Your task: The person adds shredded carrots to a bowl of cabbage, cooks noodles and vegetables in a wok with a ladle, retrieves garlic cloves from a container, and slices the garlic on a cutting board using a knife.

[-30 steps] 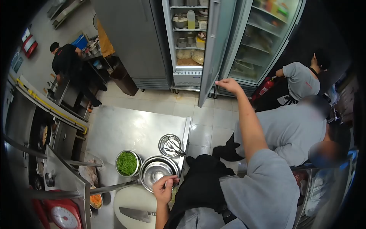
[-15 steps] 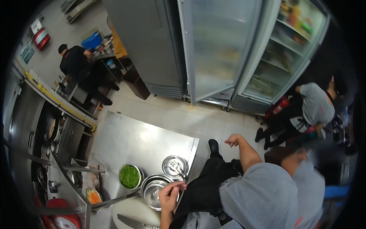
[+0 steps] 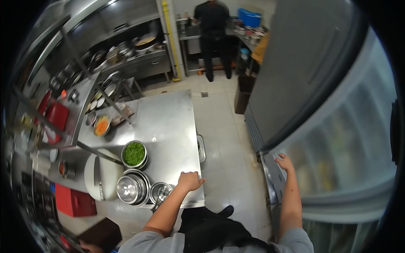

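My left hand (image 3: 190, 181) is above the near corner of the steel table (image 3: 168, 122), fingers curled, thumb pointing right, with nothing visible in it. Beside it are a steel container (image 3: 160, 192) with metal utensils and a stack of steel bowls (image 3: 130, 189). Just behind those stands a bowl of shredded green vegetables (image 3: 135, 153). Out to the right, my right hand (image 3: 284, 162) is held in the air with its fingers apart and nothing in it. It is nearest to the glass fridge door (image 3: 337, 152); I cannot tell whether it touches it.
A knife (image 3: 98, 173) lies on a white cutting board (image 3: 110, 179) at left. Farther back is a bowl of shredded orange vegetables (image 3: 102, 125). A tall grey refrigerator (image 3: 299, 71) borders the tiled aisle (image 3: 221, 139). A person in black (image 3: 212, 25) stands at the far counter.
The view has swung left, bringing the stove side further into sight. My left hand has gone from beside the bowls to over the table corner, and its fingers have curled in.
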A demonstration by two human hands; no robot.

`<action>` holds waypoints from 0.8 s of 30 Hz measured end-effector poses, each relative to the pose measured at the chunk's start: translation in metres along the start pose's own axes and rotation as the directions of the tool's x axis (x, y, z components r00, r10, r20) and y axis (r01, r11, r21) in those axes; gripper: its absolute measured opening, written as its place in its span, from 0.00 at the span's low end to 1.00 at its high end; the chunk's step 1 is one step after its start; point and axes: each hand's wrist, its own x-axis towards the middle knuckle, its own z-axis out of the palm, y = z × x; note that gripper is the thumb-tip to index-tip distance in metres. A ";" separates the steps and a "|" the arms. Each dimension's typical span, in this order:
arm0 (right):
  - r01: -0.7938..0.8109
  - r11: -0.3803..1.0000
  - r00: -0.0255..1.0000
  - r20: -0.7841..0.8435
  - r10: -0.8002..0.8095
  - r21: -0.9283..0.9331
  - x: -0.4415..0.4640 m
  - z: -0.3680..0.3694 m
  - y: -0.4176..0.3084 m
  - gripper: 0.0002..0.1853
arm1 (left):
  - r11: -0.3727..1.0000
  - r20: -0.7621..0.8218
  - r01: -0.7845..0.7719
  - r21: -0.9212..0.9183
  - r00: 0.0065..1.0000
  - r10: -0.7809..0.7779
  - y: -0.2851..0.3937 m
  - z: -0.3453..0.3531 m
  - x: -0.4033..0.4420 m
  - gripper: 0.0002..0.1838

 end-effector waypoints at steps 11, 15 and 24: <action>-0.052 0.996 0.956 -0.293 0.030 -0.071 0.165 -0.116 0.132 0.22 | 0.927 -0.221 0.206 -0.314 0.933 -0.283 0.048 0.015 0.062 0.32; -0.011 0.988 0.957 -0.287 -0.035 -0.157 0.173 -0.116 0.164 0.15 | 0.830 -0.361 0.161 -0.533 0.845 -0.396 0.041 -0.015 0.118 0.28; 0.125 0.930 0.680 0.712 0.173 -0.345 0.267 0.074 0.094 0.21 | 0.711 -0.499 0.081 -0.698 0.658 -0.565 -0.055 -0.192 0.311 0.23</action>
